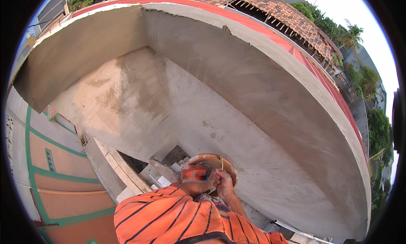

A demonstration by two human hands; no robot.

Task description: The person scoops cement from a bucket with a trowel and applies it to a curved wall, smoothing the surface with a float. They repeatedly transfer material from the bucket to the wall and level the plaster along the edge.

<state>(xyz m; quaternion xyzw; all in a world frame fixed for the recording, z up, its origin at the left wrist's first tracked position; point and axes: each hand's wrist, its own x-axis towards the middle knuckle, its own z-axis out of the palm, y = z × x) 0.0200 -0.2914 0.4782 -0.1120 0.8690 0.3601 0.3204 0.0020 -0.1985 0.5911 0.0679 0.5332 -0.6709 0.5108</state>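
My right hand (224, 184) is closed in front of my body, over a round bucket (229, 163) with an orange-brown rim. A thin pale stick-like piece (222, 163) shows just above its fingers; I cannot make out whether the hand grips it. My left hand (207, 185) comes in from the left and meets the right one, its fingers mostly hidden. Beside them, at the bucket's left side, sits a worn red object (194, 173) of a kind I cannot tell. Striped orange sleeves (169, 214) cover my upper arms.
A freshly plastered grey slab (203, 121) lies ahead, bounded by a raised wall (270, 92) and a left wall (84, 54). Wooden boards (120, 166) and a dark gap (133, 161) are at left. Far below stands an orange-and-green building (63, 159). Tiled roofs (270, 7) rise beyond.
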